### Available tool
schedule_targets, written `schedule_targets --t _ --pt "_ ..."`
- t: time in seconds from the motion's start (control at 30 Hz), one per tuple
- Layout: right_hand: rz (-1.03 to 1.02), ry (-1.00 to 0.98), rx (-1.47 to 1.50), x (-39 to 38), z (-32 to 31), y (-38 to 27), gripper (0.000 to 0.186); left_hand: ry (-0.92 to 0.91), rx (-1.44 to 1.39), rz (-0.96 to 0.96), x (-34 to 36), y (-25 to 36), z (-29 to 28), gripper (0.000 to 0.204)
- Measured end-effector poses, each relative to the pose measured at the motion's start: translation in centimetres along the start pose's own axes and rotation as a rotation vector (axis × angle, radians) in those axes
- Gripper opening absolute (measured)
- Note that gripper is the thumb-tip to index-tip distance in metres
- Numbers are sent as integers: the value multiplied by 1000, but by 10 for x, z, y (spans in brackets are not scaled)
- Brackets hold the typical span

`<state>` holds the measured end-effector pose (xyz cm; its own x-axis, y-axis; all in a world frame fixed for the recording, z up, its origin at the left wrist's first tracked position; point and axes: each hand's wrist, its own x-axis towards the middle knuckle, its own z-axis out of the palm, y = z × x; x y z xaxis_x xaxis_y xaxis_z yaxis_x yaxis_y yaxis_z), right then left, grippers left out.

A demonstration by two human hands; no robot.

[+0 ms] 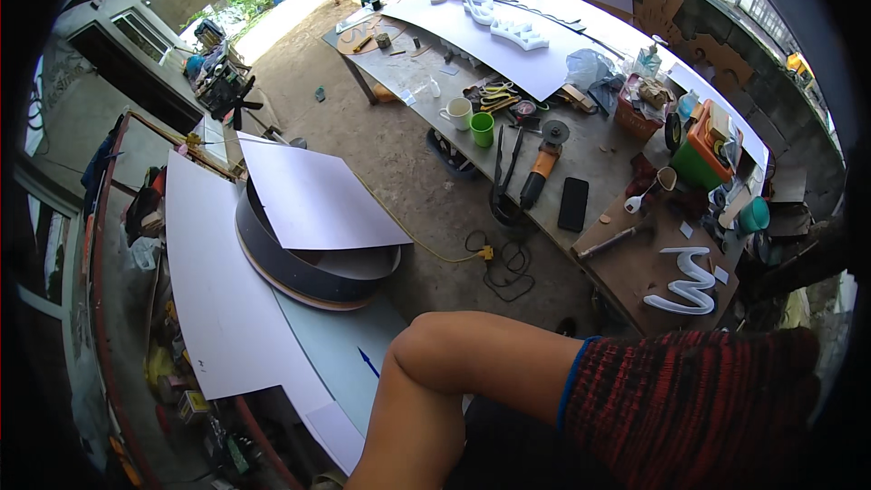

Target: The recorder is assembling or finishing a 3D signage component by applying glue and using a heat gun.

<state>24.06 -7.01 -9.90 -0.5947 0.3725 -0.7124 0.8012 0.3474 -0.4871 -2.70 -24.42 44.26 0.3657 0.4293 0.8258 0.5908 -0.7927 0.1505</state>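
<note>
- Dark curved band: rests partly over white sheet; an elbow bump could slide the tilted panel off.
- Bent arm: fingers outside my view; I cannot tell their state.
- Grinder: near desk edge; a nudge could drop it.

from afar i'm seeing a bent arm; a white wavy piece is lying on a brown board, an angle grinder resting on the bench.
</note>
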Motion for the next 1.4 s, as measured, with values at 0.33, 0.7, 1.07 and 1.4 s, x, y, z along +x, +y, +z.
schedule_targets --t 0.33,0.7,1.07,1.4 --pt "65 18 157 -19 -15 -18 14 -292 109 -898 -175 -63 86 32" --pt "93 -16 149 -8 -31 -20 12 -215 -133 -2192 -520 56 224 45" --pt "94 -26 94 3 -37 -6 9 66 -177 -2369 -565 88 238 52" --pt "138 29 129 0 -43 -9 12 199 -103 -2139 -533 28 226 45"
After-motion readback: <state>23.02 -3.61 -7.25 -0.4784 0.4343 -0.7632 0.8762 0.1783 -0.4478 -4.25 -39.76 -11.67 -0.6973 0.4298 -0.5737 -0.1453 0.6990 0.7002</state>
